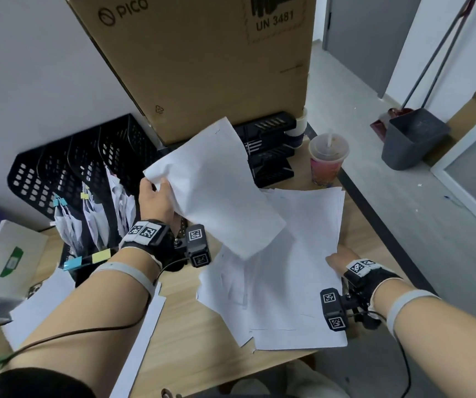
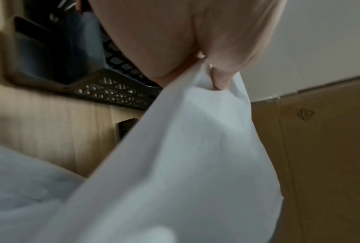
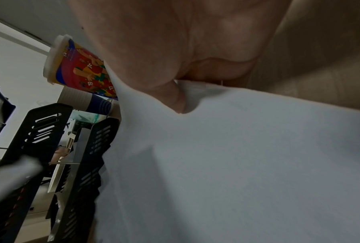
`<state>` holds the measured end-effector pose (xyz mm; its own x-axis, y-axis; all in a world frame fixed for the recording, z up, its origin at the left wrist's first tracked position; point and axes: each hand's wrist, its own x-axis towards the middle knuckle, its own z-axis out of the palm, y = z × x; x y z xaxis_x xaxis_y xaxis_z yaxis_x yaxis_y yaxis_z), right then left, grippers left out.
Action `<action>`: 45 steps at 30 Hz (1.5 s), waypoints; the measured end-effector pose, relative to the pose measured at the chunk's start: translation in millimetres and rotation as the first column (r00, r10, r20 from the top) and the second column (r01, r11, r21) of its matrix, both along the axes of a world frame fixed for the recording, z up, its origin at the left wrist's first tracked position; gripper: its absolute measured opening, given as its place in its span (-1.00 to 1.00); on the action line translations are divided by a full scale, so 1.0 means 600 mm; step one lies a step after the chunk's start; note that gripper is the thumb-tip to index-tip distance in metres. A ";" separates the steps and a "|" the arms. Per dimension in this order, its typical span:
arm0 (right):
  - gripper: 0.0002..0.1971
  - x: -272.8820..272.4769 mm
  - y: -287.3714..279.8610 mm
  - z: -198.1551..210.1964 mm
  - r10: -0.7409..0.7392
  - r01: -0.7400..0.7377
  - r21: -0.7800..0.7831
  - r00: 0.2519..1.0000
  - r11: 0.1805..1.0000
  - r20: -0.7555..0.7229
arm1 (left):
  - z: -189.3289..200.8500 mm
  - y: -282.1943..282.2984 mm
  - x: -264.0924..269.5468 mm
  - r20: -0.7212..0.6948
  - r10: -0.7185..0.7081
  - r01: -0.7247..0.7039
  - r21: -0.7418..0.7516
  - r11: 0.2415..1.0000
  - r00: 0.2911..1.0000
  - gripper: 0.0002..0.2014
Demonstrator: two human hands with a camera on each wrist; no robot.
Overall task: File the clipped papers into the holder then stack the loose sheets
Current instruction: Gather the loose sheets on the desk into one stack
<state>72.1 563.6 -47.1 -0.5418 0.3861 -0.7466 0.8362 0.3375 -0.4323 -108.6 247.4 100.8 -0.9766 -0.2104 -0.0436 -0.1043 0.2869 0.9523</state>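
My left hand (image 1: 156, 196) pinches the corner of a loose white sheet (image 1: 213, 185) and holds it in the air over the desk; the wrist view shows the same sheet (image 2: 185, 156) gripped between thumb and fingers. A rough stack of loose sheets (image 1: 288, 268) lies on the wooden desk (image 1: 190, 334). My right hand (image 1: 338, 261) grips that stack's right edge, thumb on top of the paper (image 3: 237, 156). The black mesh file holder (image 1: 67, 168) stands at the left and holds clipped papers (image 1: 99, 214) with blue and yellow clips.
A big cardboard box (image 1: 202, 61) stands behind the desk. Black stacked trays (image 1: 271, 150), paper cups (image 1: 297, 133) and a lidded drink cup (image 1: 327, 159) sit at the back right. More white sheets (image 1: 38, 305) lie under my left forearm. A dustpan (image 1: 411, 139) stands on the floor.
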 end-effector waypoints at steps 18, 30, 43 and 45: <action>-0.40 0.024 -0.029 0.002 -0.289 0.246 -0.392 0.956 0.887 -0.054 | -0.224 0.064 0.089 0.509 -0.382 0.331 0.193 0.924 0.771 -0.73; -0.28 0.001 -0.091 -0.047 -0.146 0.118 -0.245 0.984 0.962 -0.100 | -0.255 0.042 0.078 0.574 -0.267 0.591 -0.503 0.631 0.774 0.02; -0.59 -0.010 -0.125 -0.039 -0.239 0.222 -0.132 0.961 0.966 -0.137 | -0.263 0.019 0.067 0.655 -0.385 0.623 -0.169 0.764 0.650 -0.54; -0.61 -0.012 -0.120 -0.030 -0.239 0.220 -0.123 0.956 0.968 -0.168 | -0.261 0.018 0.071 0.610 -0.439 0.589 -0.059 0.806 0.660 -0.55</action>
